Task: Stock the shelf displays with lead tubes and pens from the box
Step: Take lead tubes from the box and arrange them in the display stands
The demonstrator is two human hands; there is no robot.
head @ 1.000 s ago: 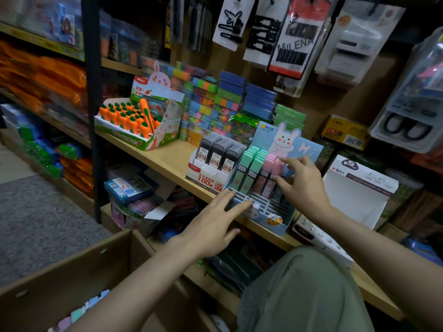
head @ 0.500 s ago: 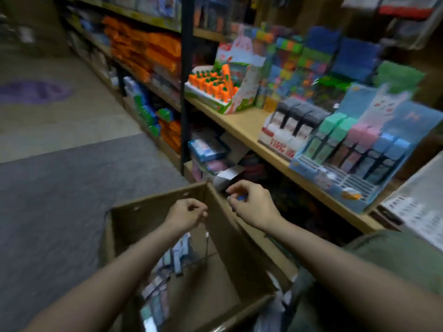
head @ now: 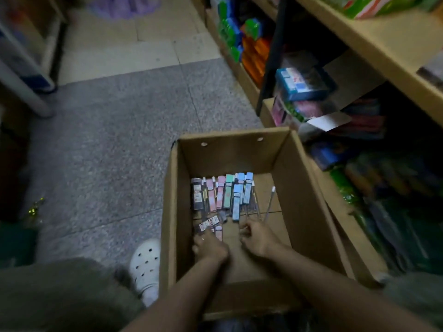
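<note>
A: Brown cardboard box [head: 309, 188] sits open on the grey speckled floor [head: 107, 140], right against the lower shelves [head: 383, 44]. Both forearms reach down inside it.

B: Contents?

A: Lead tubes [head: 221, 194] lie in a rough row on the box bottom, toward the far left: one dark, then pink, green and pale blue ones, side by side and partly overlapping. A couple more lie loose and skewed nearer the hands. Thin pens [head: 269, 203] lie to the right of the tubes, fanned out a little.

B: Left hand?

A: Left hand [head: 208, 246] is knuckles-up on the box bottom, fingers curled down at the loose tubes closest to the person. Can't tell if it actually has one; the fingertips are hidden.

B: Right?

A: Right hand [head: 255, 236] is curled, fingertips bunched at the near ends of the pens. It looks like a pinch on them, but the blur leaves the contact uncertain.

B: Anything else around?

A: White perforated clog [head: 146, 262] just left of the box. Blue packaged goods [head: 304, 83] are stacked on the low shelf beyond the box.
</note>
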